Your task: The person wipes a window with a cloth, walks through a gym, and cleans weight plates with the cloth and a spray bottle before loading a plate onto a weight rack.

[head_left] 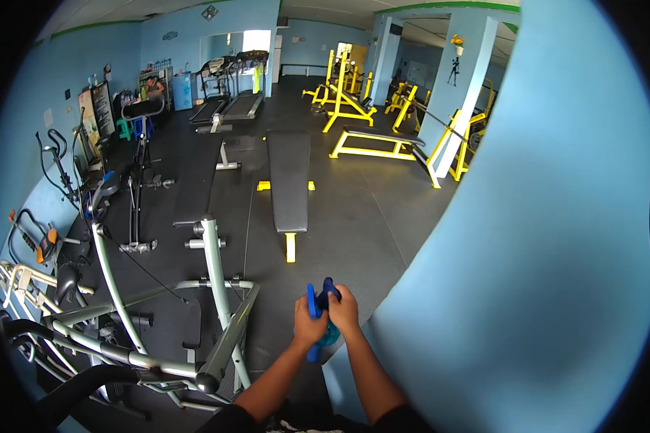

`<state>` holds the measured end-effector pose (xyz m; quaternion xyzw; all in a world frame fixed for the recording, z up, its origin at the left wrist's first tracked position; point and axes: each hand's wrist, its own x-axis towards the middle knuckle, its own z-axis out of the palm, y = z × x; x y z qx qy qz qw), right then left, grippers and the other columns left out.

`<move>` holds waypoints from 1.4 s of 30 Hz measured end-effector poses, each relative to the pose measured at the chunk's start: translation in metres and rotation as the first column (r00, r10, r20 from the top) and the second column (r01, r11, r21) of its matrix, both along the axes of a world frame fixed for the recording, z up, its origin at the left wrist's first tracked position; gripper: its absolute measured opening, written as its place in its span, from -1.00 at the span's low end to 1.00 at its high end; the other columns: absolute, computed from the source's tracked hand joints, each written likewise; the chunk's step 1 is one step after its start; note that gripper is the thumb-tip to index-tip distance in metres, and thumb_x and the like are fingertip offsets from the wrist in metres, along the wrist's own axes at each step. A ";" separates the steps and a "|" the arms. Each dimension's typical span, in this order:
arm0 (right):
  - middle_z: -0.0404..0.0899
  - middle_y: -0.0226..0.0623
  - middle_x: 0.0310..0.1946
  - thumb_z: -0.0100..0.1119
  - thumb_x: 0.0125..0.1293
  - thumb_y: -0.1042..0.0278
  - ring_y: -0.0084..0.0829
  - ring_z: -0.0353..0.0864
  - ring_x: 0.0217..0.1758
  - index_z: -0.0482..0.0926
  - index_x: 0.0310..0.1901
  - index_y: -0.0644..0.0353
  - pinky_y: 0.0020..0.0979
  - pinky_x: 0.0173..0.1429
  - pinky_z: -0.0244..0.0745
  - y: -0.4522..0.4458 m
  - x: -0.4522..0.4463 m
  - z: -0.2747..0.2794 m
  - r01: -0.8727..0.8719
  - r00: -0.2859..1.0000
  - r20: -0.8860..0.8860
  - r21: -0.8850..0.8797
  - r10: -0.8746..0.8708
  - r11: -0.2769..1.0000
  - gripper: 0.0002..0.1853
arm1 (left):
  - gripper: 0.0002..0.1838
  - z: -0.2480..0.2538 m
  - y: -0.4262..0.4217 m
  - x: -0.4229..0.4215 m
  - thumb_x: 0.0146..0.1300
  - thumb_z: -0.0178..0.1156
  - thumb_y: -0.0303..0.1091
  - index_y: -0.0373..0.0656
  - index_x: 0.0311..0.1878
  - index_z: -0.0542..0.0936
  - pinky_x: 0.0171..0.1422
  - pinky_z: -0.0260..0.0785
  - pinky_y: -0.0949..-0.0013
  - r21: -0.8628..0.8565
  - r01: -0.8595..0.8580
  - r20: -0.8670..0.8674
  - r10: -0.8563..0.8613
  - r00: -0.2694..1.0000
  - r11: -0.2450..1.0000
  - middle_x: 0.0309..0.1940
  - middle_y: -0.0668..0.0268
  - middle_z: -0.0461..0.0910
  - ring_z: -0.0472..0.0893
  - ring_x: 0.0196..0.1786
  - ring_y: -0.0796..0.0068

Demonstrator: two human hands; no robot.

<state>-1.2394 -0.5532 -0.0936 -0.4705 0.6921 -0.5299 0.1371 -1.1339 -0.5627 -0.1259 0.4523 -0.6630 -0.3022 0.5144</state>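
Low in front of me, both hands are closed around a blue-and-teal bottle [331, 334]. Its teal body shows between my wrists, and dark blue parts stick up above my fingers. My left hand [308, 326] grips from the left, with a bright blue piece [312, 300] rising past its fingers and more blue below the palm. Whether that blue piece belongs to the bottle, I cannot tell. Wrapped over the upper right side is my right hand [344, 309]. The fingers hide most of the bottle's shape.
A black padded bench [289, 180] on yellow feet stands ahead. Close on my left is a grey-framed exercise machine [213, 274]; a blue wall [527, 252] curves along my right. Yellow racks [347, 108], treadmills [242, 105] and a seated person [154, 88] are farther back.
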 end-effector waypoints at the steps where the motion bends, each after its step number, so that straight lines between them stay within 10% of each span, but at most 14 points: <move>1: 0.65 -0.03 -0.21 0.19 0.29 0.34 -0.08 0.66 -0.12 0.59 -0.09 0.26 -0.22 -0.02 0.51 -0.023 -0.005 -0.010 0.014 1.000 -0.017 0.078 -0.013 0.997 -0.78 | -0.53 -0.009 -0.017 -0.011 0.04 0.28 -0.39 -0.22 0.08 0.51 0.04 0.45 0.10 -0.019 -0.029 0.002 0.029 1.000 0.999 -0.08 0.04 0.57 0.59 -0.10 -0.03; 4: 0.66 0.00 -0.17 0.17 0.25 0.32 0.00 0.64 -0.07 0.62 -0.10 0.21 -0.14 0.02 0.51 -0.055 -0.016 -0.060 0.024 1.000 -0.005 0.283 -0.024 0.959 -0.77 | -0.48 -0.040 -0.062 -0.020 0.01 0.32 -0.33 -0.24 0.09 0.50 0.11 0.41 0.03 0.416 0.197 -0.005 -0.214 0.977 0.888 -0.04 -0.06 0.56 0.55 0.02 -0.10; 8: 0.64 0.07 -0.10 0.19 0.20 0.20 0.06 0.62 0.03 0.63 -0.11 0.14 -0.06 0.11 0.52 -0.091 -0.063 -0.118 -0.068 0.989 -0.056 0.639 0.135 0.766 -0.71 | -0.41 -0.086 -0.087 -0.014 -0.06 0.38 -0.21 -0.16 0.10 0.51 0.16 0.43 0.09 0.237 0.181 0.225 -0.235 0.946 0.954 -0.04 -0.05 0.57 0.56 0.05 -0.10; 14: 0.58 0.07 0.07 0.12 0.26 0.23 0.04 0.56 0.17 0.55 0.07 0.17 -0.11 0.24 0.48 -0.169 -0.077 -0.162 -0.048 0.998 0.061 0.846 -0.006 0.531 -0.62 | -0.36 -0.186 -0.159 0.010 -0.06 0.40 -0.17 -0.07 0.17 0.51 0.20 0.43 0.15 0.715 0.143 0.057 -0.261 0.964 0.684 -0.01 0.10 0.60 0.60 0.08 0.09; 22: 0.51 0.16 0.15 0.27 0.12 -0.24 0.08 0.51 0.23 0.35 0.25 0.28 -0.10 0.29 0.44 -0.250 -0.120 -0.159 -0.127 0.977 0.034 0.888 0.212 0.442 -0.17 | -0.34 -0.190 -0.316 0.033 -0.05 0.40 -0.21 -0.04 0.20 0.50 0.17 0.44 0.14 0.748 0.073 0.140 -0.264 0.954 0.660 0.03 0.12 0.58 0.60 0.08 0.12; 24: 0.52 0.09 0.16 0.38 -0.03 -0.33 0.05 0.52 0.24 0.29 0.31 0.24 -0.09 0.26 0.48 -0.248 -0.142 -0.148 -0.111 0.949 0.023 0.958 0.314 0.264 0.00 | -0.35 -0.192 -0.357 0.032 -0.05 0.39 -0.22 -0.04 0.20 0.49 0.15 0.45 0.15 0.702 0.096 0.136 -0.266 0.954 0.706 0.00 0.13 0.58 0.60 0.05 0.13; 26: 0.63 -0.04 0.05 0.41 -0.11 -0.33 -0.09 0.62 0.15 0.64 0.04 0.19 -0.06 0.17 0.55 -0.238 -0.176 -0.190 -0.068 0.878 0.056 0.998 0.476 0.008 -0.20 | -0.35 -0.188 -0.399 0.035 -0.05 0.39 -0.23 -0.04 0.21 0.49 0.13 0.45 0.15 0.649 0.120 0.149 -0.281 0.948 0.751 -0.02 0.14 0.58 0.60 0.01 0.14; 29: 0.65 0.08 -0.06 0.40 -0.07 0.09 0.04 0.63 0.06 0.67 -0.04 0.12 -0.06 0.14 0.54 -0.180 -0.239 -0.303 -0.150 0.748 0.027 0.980 0.663 0.129 -0.49 | -0.36 -0.172 -0.458 0.018 -0.05 0.38 -0.25 -0.03 0.20 0.49 0.10 0.45 0.17 0.681 0.130 0.105 -0.272 0.957 0.721 -0.08 0.16 0.57 0.60 -0.05 0.18; 31: 0.68 0.02 -0.21 0.34 -0.06 0.06 0.02 0.65 -0.07 0.71 -0.20 0.12 -0.07 0.04 0.56 -0.136 -0.276 -0.378 -0.211 0.871 -0.048 0.863 0.490 0.460 -0.60 | -0.36 -0.152 -0.496 0.005 -0.06 0.39 -0.27 -0.03 0.19 0.50 0.08 0.46 0.18 0.711 0.147 0.096 -0.301 0.949 0.688 -0.10 0.17 0.56 0.60 -0.06 0.25; 37: 0.65 -0.13 -0.28 0.25 0.08 0.11 -0.12 0.60 -0.21 0.67 -0.19 0.12 -0.13 -0.11 0.52 -0.260 -0.357 -0.356 -0.088 0.990 0.009 0.824 0.142 0.560 -0.68 | -0.39 -0.180 -0.614 -0.039 0.00 0.39 -0.35 -0.03 0.18 0.44 -0.12 0.45 0.38 0.685 0.165 0.235 -0.430 0.872 0.709 -0.33 0.43 0.50 0.51 -0.27 0.58; 39: 0.63 -0.18 -0.30 0.23 0.13 0.13 -0.17 0.58 -0.26 0.66 -0.19 0.12 -0.15 -0.16 0.51 -0.314 -0.403 -0.358 -0.079 0.993 0.009 0.802 0.121 0.593 -0.71 | -0.25 -0.199 -0.643 -0.053 -0.02 0.39 -0.10 -0.05 0.28 0.39 0.06 0.49 0.21 0.769 0.045 0.303 -0.426 0.852 0.638 -0.21 0.16 0.65 0.66 -0.10 0.16; 42: 0.62 -0.26 -0.34 0.18 0.20 0.15 -0.24 0.56 -0.33 0.64 -0.19 0.12 -0.18 -0.23 0.48 -0.383 -0.474 -0.369 -0.089 0.987 -0.023 0.736 0.157 0.671 -0.74 | -0.25 -0.187 -0.675 -0.079 -0.04 0.42 -0.05 -0.05 0.25 0.39 0.07 0.49 0.16 0.771 -0.169 0.542 -0.494 0.679 0.614 -0.08 0.16 0.63 0.64 -0.01 0.20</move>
